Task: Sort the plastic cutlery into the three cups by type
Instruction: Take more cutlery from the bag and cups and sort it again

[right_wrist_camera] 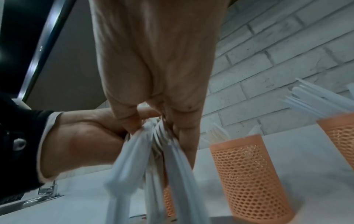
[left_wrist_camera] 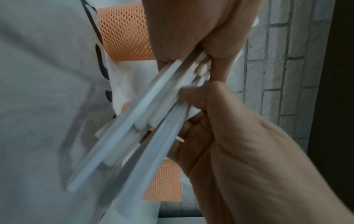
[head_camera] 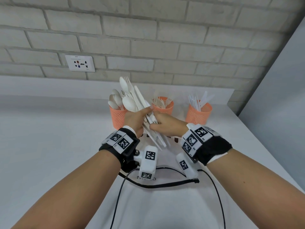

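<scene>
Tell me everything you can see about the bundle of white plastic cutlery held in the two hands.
The bundle of white plastic cutlery is a loose, fanned handful of matte white pieces: spoon bowls, fork tines and flat knife-like blades point up and away, handles down toward the person. It is held tilted above the white counter, in front of the left orange mesh cup. The left hand grips it from one side, and the right hand pinches the handles from the other. The exact count is unclear.

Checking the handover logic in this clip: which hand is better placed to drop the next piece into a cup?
Probably the right hand: it pinches the bundle nearest the fork cup and knife cup, while the left hand grips it.
</scene>
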The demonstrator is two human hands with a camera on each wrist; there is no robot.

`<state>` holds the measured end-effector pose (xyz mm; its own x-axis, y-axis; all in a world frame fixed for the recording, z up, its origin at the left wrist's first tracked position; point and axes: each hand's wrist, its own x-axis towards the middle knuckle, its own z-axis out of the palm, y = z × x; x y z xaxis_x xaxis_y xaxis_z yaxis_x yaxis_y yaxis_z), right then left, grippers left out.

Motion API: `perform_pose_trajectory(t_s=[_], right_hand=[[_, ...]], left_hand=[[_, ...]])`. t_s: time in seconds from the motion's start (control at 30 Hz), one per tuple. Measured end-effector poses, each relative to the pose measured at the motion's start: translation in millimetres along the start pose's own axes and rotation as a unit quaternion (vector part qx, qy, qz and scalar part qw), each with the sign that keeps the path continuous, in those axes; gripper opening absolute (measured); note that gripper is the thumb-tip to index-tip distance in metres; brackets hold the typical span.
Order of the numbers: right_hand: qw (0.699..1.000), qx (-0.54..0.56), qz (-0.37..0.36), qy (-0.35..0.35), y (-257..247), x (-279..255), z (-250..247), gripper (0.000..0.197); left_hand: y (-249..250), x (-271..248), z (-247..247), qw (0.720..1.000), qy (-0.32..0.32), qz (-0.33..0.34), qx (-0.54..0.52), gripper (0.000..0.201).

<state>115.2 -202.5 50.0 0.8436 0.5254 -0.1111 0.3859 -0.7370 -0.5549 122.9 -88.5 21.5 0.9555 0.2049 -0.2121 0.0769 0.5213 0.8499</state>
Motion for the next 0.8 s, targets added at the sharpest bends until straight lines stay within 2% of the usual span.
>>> perform_pose_trajectory(t_s=[0.1,0.23,0.33,0.47,0.6,0.67,0.8], right_hand=[[0.999,-0.035,-0.013,-0.005,1.1,5.5,2.2,0.032],[0.999,-0.051,0.001,-0.016,6.4,16.0,4.7,0.035],[1.0,-0.002,-0.001,0.002,12.8,21.8,7.6,0.035],[0.993,0.113,-0.003,0.026,20.7,23.5,9.3,0.046],[0.984,0.179,0.011,0.017,23.9,20.2,5.2,0.044],[0.989,0.148,0.002,0.017,23.6,23.5,5.7,0.045],[0.996,0.051,-0.013,0.075,23.8,30.0,7.3,0.034]], left_hand=[[-0.8,2.6,-2.5,1.0,-0.02,-0.001,0.003,0.021],[-2.8,9.1,-6.2,0.999,-0.036,-0.013,-0.004,0.015],[-2.2,12.6,-9.5,0.998,-0.054,-0.018,-0.006,0.01],[1.0,16.1,-13.3,0.997,-0.062,-0.02,-0.029,0.011],[2.4,18.5,-14.1,0.995,-0.082,-0.037,-0.03,0.025],[2.4,18.6,-13.3,0.995,-0.085,-0.039,-0.027,0.033],[0.3,16.6,-10.2,0.997,-0.068,-0.034,-0.035,0.034]])
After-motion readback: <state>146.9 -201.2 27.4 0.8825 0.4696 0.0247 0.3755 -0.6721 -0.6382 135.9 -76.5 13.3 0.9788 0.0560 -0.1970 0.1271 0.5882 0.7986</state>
